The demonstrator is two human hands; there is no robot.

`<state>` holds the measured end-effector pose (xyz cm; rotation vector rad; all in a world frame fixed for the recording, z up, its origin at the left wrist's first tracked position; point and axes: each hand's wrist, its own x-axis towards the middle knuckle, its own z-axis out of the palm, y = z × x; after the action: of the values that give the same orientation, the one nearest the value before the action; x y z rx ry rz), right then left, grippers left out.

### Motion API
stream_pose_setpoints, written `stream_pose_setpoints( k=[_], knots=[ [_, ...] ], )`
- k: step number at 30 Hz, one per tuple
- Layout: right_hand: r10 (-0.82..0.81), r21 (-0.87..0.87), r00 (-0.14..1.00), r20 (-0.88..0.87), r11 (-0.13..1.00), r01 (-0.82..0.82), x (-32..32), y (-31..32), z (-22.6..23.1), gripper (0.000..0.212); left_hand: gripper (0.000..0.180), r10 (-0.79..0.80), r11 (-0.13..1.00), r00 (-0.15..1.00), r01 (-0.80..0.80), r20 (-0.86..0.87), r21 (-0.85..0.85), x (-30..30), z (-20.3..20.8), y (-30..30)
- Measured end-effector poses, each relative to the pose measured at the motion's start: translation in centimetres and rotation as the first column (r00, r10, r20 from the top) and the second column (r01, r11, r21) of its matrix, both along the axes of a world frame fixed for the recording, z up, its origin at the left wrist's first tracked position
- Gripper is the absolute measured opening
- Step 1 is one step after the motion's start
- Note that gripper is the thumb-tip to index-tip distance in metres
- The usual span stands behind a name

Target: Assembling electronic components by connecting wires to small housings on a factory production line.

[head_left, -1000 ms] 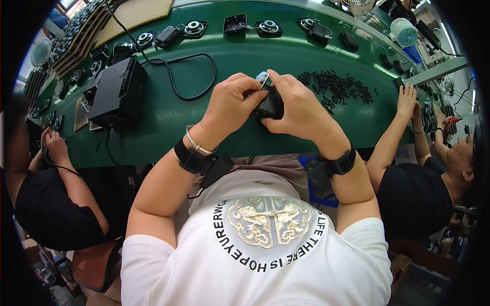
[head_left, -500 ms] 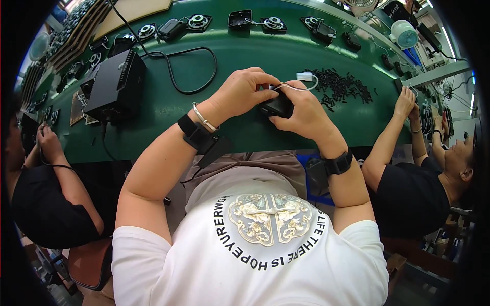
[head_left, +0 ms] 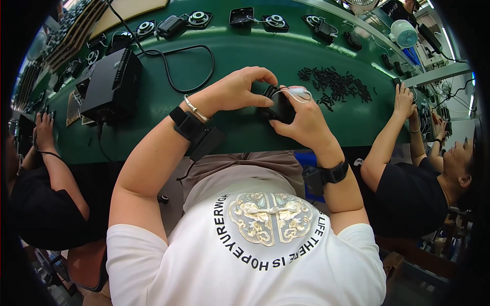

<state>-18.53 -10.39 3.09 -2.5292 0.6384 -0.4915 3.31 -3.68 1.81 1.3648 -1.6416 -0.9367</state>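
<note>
A: Where's the blk casing (head_left: 282,109), pls?
B: It's held up over the worktop (head_left: 240,56), nr the near edge, approx. mid-width.
A: Held by what?
B: By the R hand (head_left: 308,118). Its fingers are closed round the casing's right side, thumb at the near side.
A: And the L hand (head_left: 239,92)?
B: It's held at the casing's left side, index finger & thumb spread, w/ a dark part btwn. Whether that part's gripped can't be told.
A: Any wiring?
B: Yes, a white lead (head_left: 298,92) is looped over the R hand's fingers; its connector end is blurred.
A: Rest of the worktop?
B: A heap of small blk pieces (head_left: 339,84) is spread right of the hands, twd the far edge. A blk box (head_left: 112,84) is set twd the left end, w/ a blk cable (head_left: 212,61) looped btwn it & the hands. Speaker drivers (head_left: 275,21) & an open housing (head_left: 241,16) are lined up along the far edge.
</note>
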Motion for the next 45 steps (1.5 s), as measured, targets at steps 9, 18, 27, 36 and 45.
stream_pose_setpoints(
  k=[9,18,27,36,45],
  knots=[
    [0.013,-0.063,1.000,-0.012,0.998,-0.014,0.2,-0.4,-0.1,0.070,0.086,-0.102,0.992,0.962,0.116,0.254,-0.042,0.6,-0.7,0.7],
    [0.212,-0.066,0.975,-0.062,0.974,-0.216,0.2,-2.9,0.5,0.072,0.094,-0.017,0.995,0.950,0.046,0.313,-0.086,-0.3,-1.2,0.9],
    [0.306,-0.008,0.946,-0.106,0.951,-0.309,0.2,-4.4,1.0,0.072,0.095,0.010,0.995,0.960,0.017,0.280,-0.094,-0.6,-1.1,1.0],
    [0.262,-0.017,0.959,-0.106,0.964,-0.265,0.3,-3.9,1.0,0.072,0.093,0.025,0.991,0.950,0.017,0.312,-0.130,-0.6,-1.5,0.9],
    [0.333,-0.009,0.931,-0.153,0.941,-0.338,0.6,-4.6,1.3,0.069,0.091,0.052,0.993,0.944,-0.016,0.325,-0.113,-1.1,-1.2,1.1]
  ],
)
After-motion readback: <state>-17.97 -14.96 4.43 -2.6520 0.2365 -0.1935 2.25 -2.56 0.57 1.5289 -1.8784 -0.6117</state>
